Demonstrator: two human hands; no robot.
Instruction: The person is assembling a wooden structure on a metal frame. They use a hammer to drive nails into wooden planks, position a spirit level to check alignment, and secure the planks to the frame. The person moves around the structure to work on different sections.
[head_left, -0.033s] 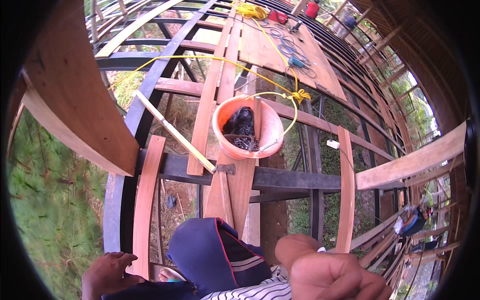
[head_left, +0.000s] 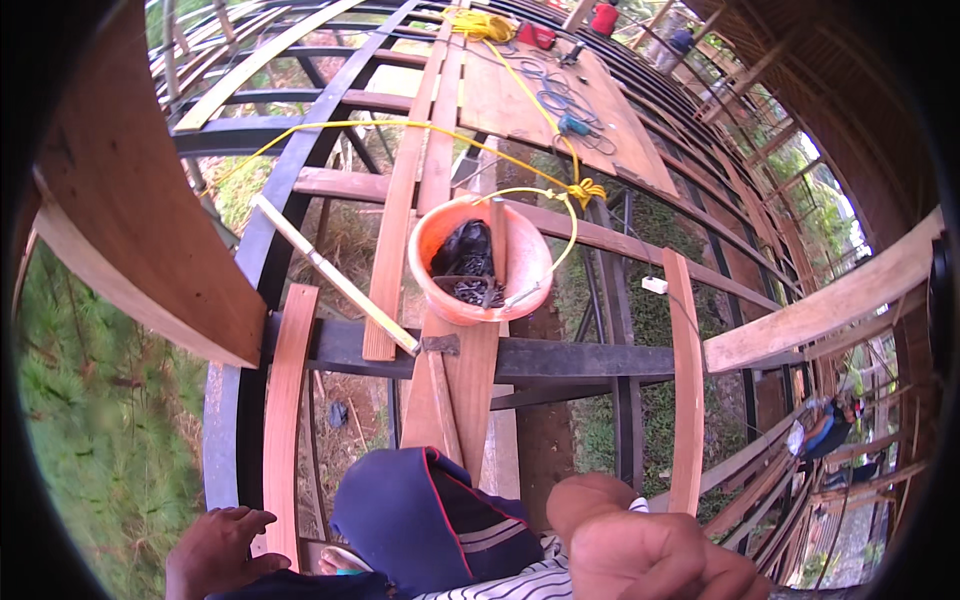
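Head view: my left hand (head_left: 220,552) rests low beside my dark-blue clothed leg (head_left: 395,505), thumb and fingers spread around nothing I can see. My right hand (head_left: 655,558) has its fingers curled; I cannot tell whether they pinch anything. Ahead, the wooden-handled tool with a flat, rusty metal head (head_left: 445,405) lies on 1 brown wooden plank (head_left: 478,375), just before the round orange plastic bucket (head_left: 528,262). I judge this a pause between handling steps; grasping that handle would call for reaching forward past my knee.
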